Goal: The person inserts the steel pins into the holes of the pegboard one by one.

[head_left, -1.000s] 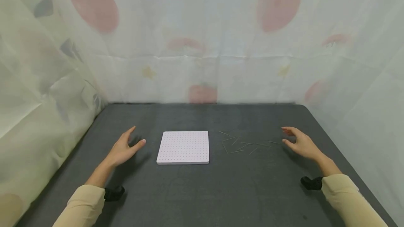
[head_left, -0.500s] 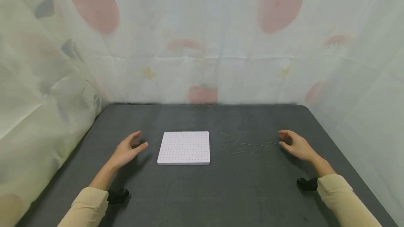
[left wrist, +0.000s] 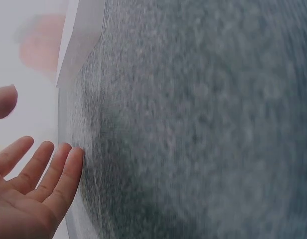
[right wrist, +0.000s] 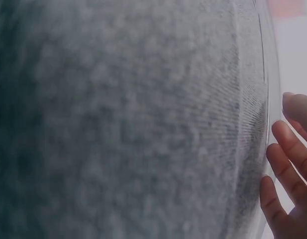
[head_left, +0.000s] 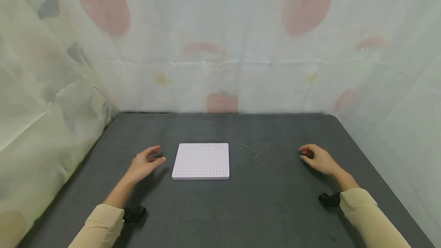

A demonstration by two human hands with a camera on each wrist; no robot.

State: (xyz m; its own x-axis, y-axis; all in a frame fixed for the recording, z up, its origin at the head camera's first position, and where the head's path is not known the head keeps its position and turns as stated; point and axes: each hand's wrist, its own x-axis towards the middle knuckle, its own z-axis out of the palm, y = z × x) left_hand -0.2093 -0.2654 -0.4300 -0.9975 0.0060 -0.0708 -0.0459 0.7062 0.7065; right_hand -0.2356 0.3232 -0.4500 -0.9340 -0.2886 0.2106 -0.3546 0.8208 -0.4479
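Observation:
A white board (head_left: 201, 161) with a grid of small dots or holes lies flat on the dark table, left of the middle. Several thin needle-like sticks (head_left: 270, 157) are scattered to its right. My left hand (head_left: 142, 165), thumb apart from the fingers, hovers left of the board and holds nothing; the left wrist view shows its relaxed fingers (left wrist: 61, 174) and the board's edge (left wrist: 83, 40). My right hand (head_left: 320, 160) is at the right end of the sticks, its fingertips near the rightmost one, partly hiding it. In the right wrist view its fingers (right wrist: 287, 172) are loosely bent with nothing between them.
The dark grey table (head_left: 220, 209) extends around the board. Behind it hangs a pale curtain (head_left: 262, 87) with fruit prints, and a curtain (head_left: 44, 125) also borders the left side. A black wrist strap (head_left: 135, 214) sits on the left forearm.
Both hands have moved inward: the left toward the board, the right leftward to the nearest stick. The left thumb and fingers have drawn closer together. Board and sticks stay put.

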